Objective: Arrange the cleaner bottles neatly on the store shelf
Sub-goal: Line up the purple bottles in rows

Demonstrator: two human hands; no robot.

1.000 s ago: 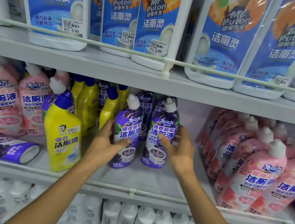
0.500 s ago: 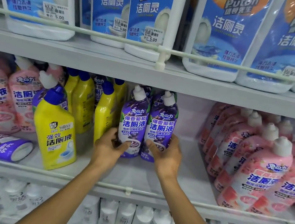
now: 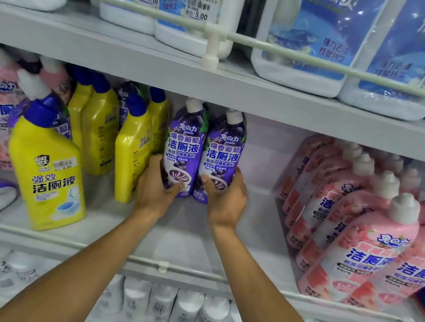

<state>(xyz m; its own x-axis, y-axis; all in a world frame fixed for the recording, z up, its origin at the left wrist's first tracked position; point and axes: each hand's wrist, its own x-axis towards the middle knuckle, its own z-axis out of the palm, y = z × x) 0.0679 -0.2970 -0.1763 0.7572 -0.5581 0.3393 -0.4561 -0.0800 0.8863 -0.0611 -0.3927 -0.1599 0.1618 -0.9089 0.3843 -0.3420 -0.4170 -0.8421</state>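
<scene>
In the head view, the left hand curls round the base of one purple cleaner bottle, and the right hand grips its twin. Both stand upright, sides touching, far back on the middle shelf, straight ahead of the hands, with a yellow cleaner bottle just to their left.

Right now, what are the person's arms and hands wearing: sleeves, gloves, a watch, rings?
Nothing worn shows. The left hand and the right hand are bare: no gloves, no rings in view. The left forearm and the right forearm are uncovered down to the picture's bottom edge, with no sleeve, watch or bracelet visible.
</scene>
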